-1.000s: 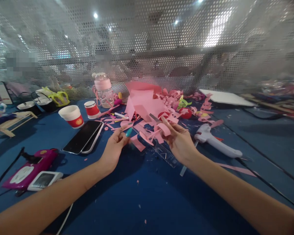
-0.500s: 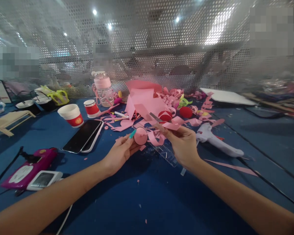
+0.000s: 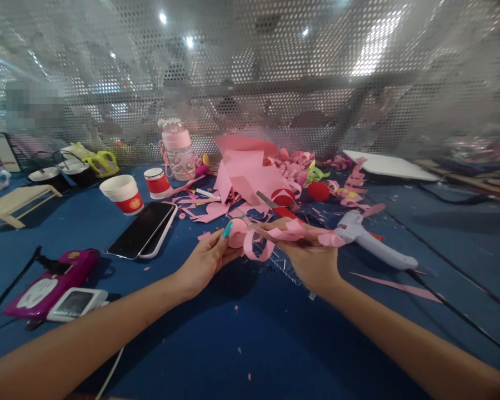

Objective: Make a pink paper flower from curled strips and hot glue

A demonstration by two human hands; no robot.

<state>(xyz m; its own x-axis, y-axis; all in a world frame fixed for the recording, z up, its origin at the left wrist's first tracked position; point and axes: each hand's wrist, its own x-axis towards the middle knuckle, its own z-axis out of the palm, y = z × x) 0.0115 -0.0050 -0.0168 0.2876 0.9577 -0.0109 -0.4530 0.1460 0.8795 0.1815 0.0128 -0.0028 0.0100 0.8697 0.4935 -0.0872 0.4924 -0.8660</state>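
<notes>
My left hand [image 3: 206, 261] pinches a round pink paper disc [image 3: 238, 232] between thumb and fingers, its thumbnail painted turquoise. Close on the right, my right hand [image 3: 312, 255] has its fingers closed on a pink paper strip [image 3: 289, 230]. The strip's curled end [image 3: 259, 249] hangs as a loop beside the disc. Whether strip and disc touch, I cannot tell. Just beyond the right hand, a metal blade [image 3: 266, 199] with a red part rests among pink paper scraps. A clear, notched plastic piece [image 3: 285, 265] lies partly under that hand.
A white glue gun [image 3: 377, 250] with a cord lies at right. Pink paper sheets [image 3: 250, 172] and curls pile up behind the hands. Left are a phone [image 3: 141, 230], paper cups [image 3: 123, 194], a pink-lidded bottle [image 3: 177, 147] and a purple device [image 3: 52, 283]. A perforated metal screen [image 3: 250, 100] stands behind.
My right hand has shifted slightly, its fingers now stretched toward the disc. The strip's loop has swung left, nearer the disc. My left hand keeps its pinch almost in place.
</notes>
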